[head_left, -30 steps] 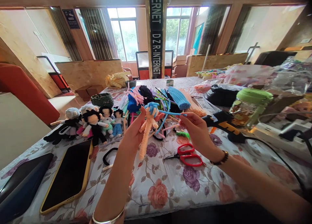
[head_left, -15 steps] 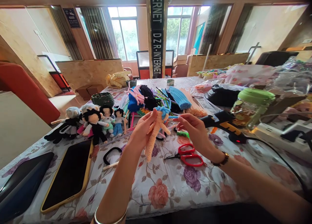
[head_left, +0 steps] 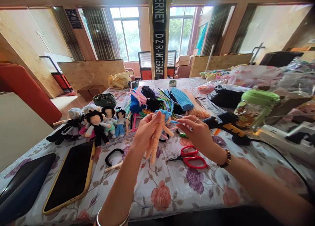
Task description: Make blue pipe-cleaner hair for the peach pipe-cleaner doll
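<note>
Doll (head_left: 154, 148) — left grip (head_left: 145, 134), right grip (head_left: 199, 134) closed

My left grip (head_left: 145, 132) holds a peach pipe-cleaner doll (head_left: 155, 142) upright above the floral tabletop (head_left: 172, 190). My right grip (head_left: 199, 134) pinches a blue strand (head_left: 173, 122) by its head. Red scissors (head_left: 193, 157) lie just near of that grip. A yellow-cased phone (head_left: 71, 175) lies near left, and a glue gun (head_left: 226, 122) is to the right.

Bright windows (head_left: 128, 32) — wood-panelled walls (head_left: 91, 73)
</note>
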A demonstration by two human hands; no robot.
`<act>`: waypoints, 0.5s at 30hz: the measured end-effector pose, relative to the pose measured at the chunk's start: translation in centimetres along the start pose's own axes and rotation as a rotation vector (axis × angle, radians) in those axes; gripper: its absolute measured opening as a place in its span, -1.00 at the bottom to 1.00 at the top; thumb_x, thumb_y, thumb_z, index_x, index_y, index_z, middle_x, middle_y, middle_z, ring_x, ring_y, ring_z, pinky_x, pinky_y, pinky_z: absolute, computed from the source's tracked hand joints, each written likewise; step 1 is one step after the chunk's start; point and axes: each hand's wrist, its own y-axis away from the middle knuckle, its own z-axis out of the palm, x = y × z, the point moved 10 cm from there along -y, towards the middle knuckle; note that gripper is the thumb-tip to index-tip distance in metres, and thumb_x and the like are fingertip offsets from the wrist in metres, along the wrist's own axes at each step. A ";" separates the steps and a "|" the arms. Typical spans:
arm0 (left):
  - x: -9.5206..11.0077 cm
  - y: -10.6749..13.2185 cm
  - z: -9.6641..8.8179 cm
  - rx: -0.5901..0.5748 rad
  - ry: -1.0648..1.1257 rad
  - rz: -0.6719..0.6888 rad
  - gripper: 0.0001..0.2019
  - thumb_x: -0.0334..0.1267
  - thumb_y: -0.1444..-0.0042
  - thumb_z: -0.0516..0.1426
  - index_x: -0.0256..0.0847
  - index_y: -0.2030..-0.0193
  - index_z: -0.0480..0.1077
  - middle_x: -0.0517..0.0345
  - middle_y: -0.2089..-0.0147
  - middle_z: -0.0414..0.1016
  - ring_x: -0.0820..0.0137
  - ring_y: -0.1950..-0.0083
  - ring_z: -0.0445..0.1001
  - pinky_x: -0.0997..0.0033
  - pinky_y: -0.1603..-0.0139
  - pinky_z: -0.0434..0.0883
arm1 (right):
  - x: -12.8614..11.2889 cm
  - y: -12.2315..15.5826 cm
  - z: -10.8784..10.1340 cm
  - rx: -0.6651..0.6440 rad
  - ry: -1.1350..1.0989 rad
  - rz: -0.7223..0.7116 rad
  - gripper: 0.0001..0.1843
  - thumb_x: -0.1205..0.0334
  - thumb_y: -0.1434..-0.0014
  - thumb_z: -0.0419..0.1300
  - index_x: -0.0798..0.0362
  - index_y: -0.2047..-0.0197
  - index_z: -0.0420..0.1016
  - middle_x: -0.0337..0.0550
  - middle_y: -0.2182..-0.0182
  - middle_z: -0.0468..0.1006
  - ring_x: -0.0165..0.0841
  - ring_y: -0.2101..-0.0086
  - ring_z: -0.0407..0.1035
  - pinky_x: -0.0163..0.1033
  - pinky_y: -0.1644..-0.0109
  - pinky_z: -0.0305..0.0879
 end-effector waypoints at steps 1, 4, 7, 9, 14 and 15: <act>0.0 0.1 0.1 0.002 -0.013 0.006 -0.70 -0.11 0.10 0.30 -0.30 0.34 0.41 0.22 0.47 0.43 0.54 0.54 0.39 0.55 0.47 0.39 | -0.3 0.1 0.2 -0.015 0.065 -0.040 -0.82 0.12 -0.17 0.17 -0.12 0.22 0.58 -0.14 0.28 0.58 -0.26 0.27 0.43 -0.19 0.23 0.32; 0.1 0.3 0.4 -0.003 -0.049 0.016 -0.71 -0.11 0.10 0.30 -0.30 0.35 0.41 0.24 0.49 0.40 0.59 0.56 0.35 0.62 0.53 0.33 | -0.6 0.4 1.1 -0.076 0.192 -0.091 -0.79 0.15 -0.22 0.11 -0.08 0.21 0.58 -0.10 0.28 0.59 -0.22 0.22 0.43 -0.17 0.22 0.31; 0.2 0.5 0.6 -0.010 -0.072 0.024 -0.70 -0.11 0.11 0.30 -0.30 0.37 0.41 0.25 0.48 0.40 0.61 0.56 0.34 0.63 0.53 0.31 | -0.5 0.5 1.5 -0.119 0.252 -0.090 -0.77 0.15 -0.23 0.08 -0.05 0.27 0.58 -0.09 0.31 0.59 -0.23 0.25 0.44 -0.19 0.27 0.30; 0.3 0.5 0.6 -0.009 -0.076 0.024 -0.70 -0.10 0.11 0.30 -0.29 0.36 0.41 0.25 0.48 0.40 0.59 0.55 0.35 0.61 0.51 0.32 | -0.3 0.5 1.7 -0.139 0.272 -0.081 -0.77 0.13 -0.23 0.09 -0.05 0.28 0.57 -0.10 0.30 0.59 -0.23 0.26 0.44 -0.20 0.31 0.28; 0.1 0.4 0.5 -0.012 -0.070 0.008 -0.70 -0.11 0.11 0.30 -0.30 0.37 0.39 0.25 0.48 0.38 0.59 0.55 0.35 0.63 0.52 0.32 | 0.1 0.6 2.2 -0.177 0.262 -0.057 -0.79 0.14 -0.23 0.10 -0.04 0.31 0.55 -0.12 0.31 0.58 -0.26 0.30 0.44 -0.22 0.33 0.25; 0.1 0.4 0.5 -0.011 -0.071 0.008 -0.70 -0.11 0.10 0.29 -0.30 0.37 0.39 0.26 0.48 0.38 0.60 0.55 0.34 0.64 0.53 0.32 | 0.2 0.6 2.3 -0.182 0.244 -0.047 -0.79 0.14 -0.22 0.11 -0.04 0.33 0.55 -0.13 0.32 0.58 -0.27 0.32 0.44 -0.23 0.33 0.25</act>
